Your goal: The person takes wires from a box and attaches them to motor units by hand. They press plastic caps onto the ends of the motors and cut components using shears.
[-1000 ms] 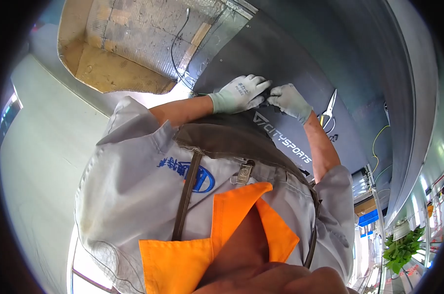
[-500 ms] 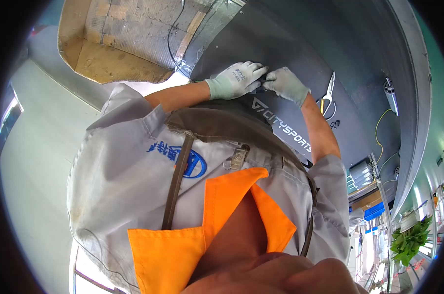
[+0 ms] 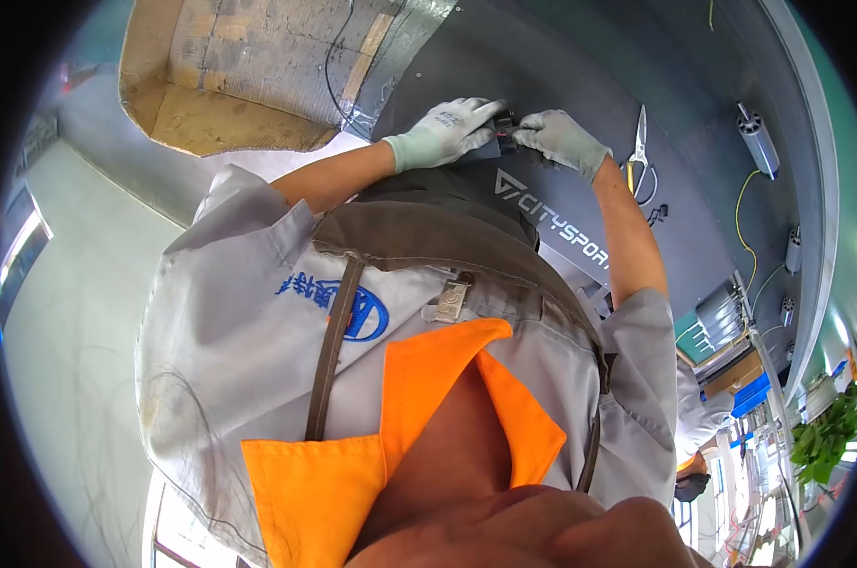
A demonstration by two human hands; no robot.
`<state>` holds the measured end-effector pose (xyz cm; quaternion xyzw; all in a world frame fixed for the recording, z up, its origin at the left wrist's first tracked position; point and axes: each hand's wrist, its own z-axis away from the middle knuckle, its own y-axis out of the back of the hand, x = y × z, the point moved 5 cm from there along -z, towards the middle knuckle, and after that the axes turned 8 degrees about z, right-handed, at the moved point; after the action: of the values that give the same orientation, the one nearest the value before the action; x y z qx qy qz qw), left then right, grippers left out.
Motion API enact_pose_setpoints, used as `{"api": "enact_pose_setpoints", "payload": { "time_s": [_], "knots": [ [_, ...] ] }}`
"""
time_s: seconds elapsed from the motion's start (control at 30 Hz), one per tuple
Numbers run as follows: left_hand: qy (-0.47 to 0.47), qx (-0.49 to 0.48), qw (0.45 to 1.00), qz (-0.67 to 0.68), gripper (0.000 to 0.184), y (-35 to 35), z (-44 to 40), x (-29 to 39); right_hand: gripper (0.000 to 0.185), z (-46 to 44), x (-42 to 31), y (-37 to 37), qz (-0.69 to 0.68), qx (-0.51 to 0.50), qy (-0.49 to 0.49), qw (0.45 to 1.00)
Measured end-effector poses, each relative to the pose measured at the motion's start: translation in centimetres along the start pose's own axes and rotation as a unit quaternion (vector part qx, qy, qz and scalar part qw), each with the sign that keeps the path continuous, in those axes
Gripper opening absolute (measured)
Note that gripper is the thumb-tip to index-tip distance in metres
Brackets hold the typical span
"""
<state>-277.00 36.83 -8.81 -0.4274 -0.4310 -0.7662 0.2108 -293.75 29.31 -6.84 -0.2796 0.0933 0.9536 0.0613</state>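
Note:
My left hand (image 3: 447,133), in a white glove, has its fingers closed around the left side of a small black block (image 3: 505,121) with a red spot on it. From the other side, my right hand (image 3: 563,138), gloved likewise, brings its thumb and fingers together at the block's right edge. Whether those right fingers grip the block or something smaller cannot be seen. Both hands are over a dark panel (image 3: 580,85) lettered "CITYSPORTS". Scissors (image 3: 640,142) with a yellow-and-dark handle lie on the panel to the right of my right hand.
A cardboard-lined tray (image 3: 248,85) is at the upper left, with a black cable (image 3: 329,71) across it. Beyond the scissors are a small black piece (image 3: 657,215) and a metal cylinder (image 3: 758,142) with a yellow wire. Another person (image 3: 698,417) is at the lower right.
My hands have drawn slightly apart, so more of the black block shows between them. The view has shifted a little, and another person's head now appears at lower right.

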Motion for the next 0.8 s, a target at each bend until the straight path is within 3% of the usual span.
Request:
{"api": "enact_pose_setpoints", "payload": {
  "time_s": [0.17, 0.23, 0.37, 0.63, 0.73, 0.8],
  "knots": [
    [0.006, 0.05, 0.998, -0.049, 0.054, 1.0, 2.3, 0.2, 0.027, 0.0, -0.1, -0.2, 0.044, 0.05, 0.013, 0.998],
    [-0.102, 0.047, 0.989, -0.093, 0.061, 1.4, 3.1, 1.3, 0.027, 0.0, 0.1, -0.4, 0.038, 0.057, 0.001, 0.998],
    [-0.136, 0.039, 0.979, -0.15, 0.077, 0.7, 3.7, 1.6, 0.028, -0.1, 0.8, -1.0, 0.017, 0.102, 0.003, 0.995],
    [-0.165, 0.061, 0.96, -0.216, 0.068, 0.0, 3.5, 1.7, 0.03, -0.8, -0.6, -0.6, 0.091, 0.137, 0.006, 0.986],
    [-0.154, 0.063, 0.957, -0.236, 0.069, -0.5, 3.6, 1.8, 0.031, 0.2, 0.7, -2.1, 0.158, 0.183, 0.042, 0.969],
    [-0.149, 0.078, 0.949, -0.268, 0.073, -0.6, 4.0, 1.8, 0.033, 2.5, 1.3, -2.5, 0.113, 0.286, 0.073, 0.949]
  ]
}}
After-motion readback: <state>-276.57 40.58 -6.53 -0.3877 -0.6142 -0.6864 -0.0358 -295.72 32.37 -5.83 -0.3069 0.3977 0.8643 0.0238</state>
